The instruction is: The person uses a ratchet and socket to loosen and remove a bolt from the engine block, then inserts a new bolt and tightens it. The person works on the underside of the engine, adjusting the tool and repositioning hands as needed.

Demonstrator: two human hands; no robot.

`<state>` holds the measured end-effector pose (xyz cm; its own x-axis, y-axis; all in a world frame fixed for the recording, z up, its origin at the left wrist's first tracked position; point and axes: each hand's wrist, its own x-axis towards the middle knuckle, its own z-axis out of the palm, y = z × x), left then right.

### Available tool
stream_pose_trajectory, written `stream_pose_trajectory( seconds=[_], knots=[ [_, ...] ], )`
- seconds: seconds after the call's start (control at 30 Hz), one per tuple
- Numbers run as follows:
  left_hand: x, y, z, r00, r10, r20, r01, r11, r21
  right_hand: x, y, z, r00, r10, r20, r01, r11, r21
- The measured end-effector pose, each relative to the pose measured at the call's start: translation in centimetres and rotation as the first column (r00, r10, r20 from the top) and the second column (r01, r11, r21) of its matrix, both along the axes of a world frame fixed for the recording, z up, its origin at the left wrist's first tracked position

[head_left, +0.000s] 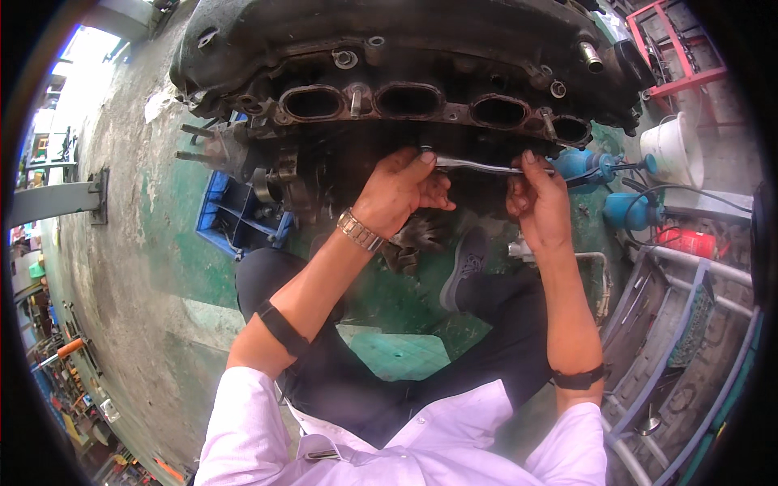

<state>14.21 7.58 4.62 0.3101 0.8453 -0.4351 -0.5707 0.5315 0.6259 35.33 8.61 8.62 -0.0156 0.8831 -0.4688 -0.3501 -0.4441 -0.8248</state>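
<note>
Beside the engine, the left hand and right hand pinch opposite ends of a metal wrench, probably stiff, fairly light and slick, best gripped at those ends.

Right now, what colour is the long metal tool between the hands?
The tool is silver, shown in the head view.

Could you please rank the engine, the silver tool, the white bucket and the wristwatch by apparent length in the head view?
Largest to smallest:
1. Engine
2. Silver tool, long but thin
3. White bucket
4. Wristwatch

This is apparent length only; distance from the camera differs.
</note>
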Motion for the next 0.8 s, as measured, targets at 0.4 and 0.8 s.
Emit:
stream_pose_trajectory(
  seconds=[0.4,0.8],
  knots=[
    [2.3,0.6,1.3,0.976,0.134,-0.172,-0.153,0.983,-0.099,-1.0,1.1,-0.9,0.901,-0.138,-0.410,0.170,0.985,0.041],
    [3.7,1.8,2.0,0.920,0.224,-0.321,-0.267,0.959,-0.095,-3.3,1.2,1.6,0.824,-0.290,-0.487,0.296,0.953,-0.066]
  ],
)
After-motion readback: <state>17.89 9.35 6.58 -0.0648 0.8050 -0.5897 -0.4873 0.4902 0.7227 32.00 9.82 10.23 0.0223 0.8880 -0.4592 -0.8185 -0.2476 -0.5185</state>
